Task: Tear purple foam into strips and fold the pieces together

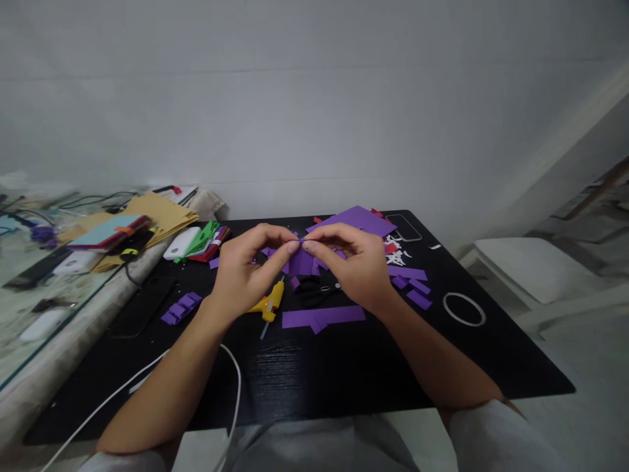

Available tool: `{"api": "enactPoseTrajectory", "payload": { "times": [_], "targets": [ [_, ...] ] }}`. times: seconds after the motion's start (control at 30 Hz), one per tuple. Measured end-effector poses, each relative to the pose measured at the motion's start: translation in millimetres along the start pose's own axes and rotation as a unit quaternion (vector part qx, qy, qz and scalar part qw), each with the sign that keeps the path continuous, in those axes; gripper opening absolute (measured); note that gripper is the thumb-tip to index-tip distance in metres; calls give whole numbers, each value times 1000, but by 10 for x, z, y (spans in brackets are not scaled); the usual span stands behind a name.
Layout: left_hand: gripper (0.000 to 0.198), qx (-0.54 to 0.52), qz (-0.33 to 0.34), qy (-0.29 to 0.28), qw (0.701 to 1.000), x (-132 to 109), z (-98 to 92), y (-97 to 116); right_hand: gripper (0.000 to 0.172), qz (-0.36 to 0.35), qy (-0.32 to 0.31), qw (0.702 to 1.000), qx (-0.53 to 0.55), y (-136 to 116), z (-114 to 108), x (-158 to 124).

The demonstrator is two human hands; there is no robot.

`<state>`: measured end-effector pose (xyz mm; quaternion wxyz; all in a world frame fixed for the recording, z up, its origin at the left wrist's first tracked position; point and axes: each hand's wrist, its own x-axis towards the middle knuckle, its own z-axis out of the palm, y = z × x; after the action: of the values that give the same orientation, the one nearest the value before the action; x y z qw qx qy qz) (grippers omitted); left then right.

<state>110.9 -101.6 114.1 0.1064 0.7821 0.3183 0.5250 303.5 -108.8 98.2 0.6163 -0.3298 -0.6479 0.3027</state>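
Both hands meet above the middle of the black table, pinching a small purple paper piece [301, 240] between thumbs and fingertips. My left hand [253, 265] grips its left end and my right hand [351, 262] its right end. Much of the piece is hidden by the fingers. Below and behind them lie several purple paper pieces [301, 263]. A yellow glue gun [269, 301] rests just under my left hand, a clear stick poking from its rear. Dark-handled scissors or pliers [314, 293] lie between the wrists, near a long purple strip [339, 316].
Folded purple pieces [181, 308] and a dark phone-like slab [142, 307] lie left. A white ring [464, 309] and purple strips [417, 298] are at right. A large purple sheet [361, 221] sits at the back. A white cable [236, 373] crosses the front left of the black table [285, 373].
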Motion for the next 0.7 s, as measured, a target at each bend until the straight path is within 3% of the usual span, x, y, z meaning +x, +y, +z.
{"api": "enactPoseTrajectory", "payload": {
  "times": [0.7],
  "targets": [
    [3, 12, 58, -43, 997, 8, -23, -28, 4, -28, -52, 998, -10, -26, 20, -24]
  ]
}}
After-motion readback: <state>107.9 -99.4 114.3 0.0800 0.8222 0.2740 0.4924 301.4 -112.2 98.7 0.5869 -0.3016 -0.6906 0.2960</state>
